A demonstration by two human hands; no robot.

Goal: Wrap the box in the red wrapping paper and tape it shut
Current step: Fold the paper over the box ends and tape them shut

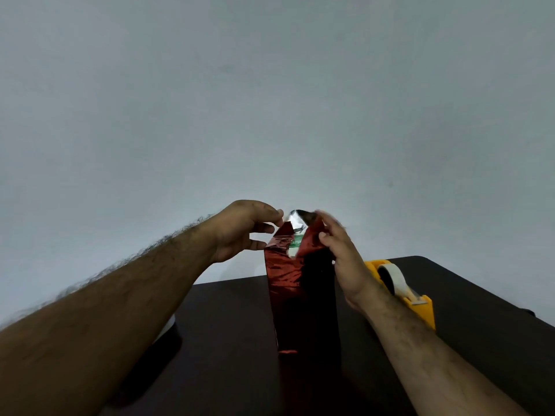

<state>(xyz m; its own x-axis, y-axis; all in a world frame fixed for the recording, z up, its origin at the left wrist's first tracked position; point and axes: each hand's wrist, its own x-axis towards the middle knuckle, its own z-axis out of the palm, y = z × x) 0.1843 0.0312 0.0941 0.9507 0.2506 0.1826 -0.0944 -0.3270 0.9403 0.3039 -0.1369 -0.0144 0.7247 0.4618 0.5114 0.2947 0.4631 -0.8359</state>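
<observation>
Both hands work the open top end of the red-wrapped box (303, 295), which stands upright on the dark counter (468, 295).

A yellow tape dispenser (402, 292) with its tape roll lies on the counter just right of the box, partly hidden behind the right forearm; a plain pale wall fills the background. The red wrapping paper (277, 271) covers the box's sides, and its top flaps stand loose, showing silver lining and a bit of green. The left hand (240, 229) has a narrow grip, fingertips pinching the left flap. The right hand (339, 250) holds the right flap, fingers curled over its edge.
</observation>
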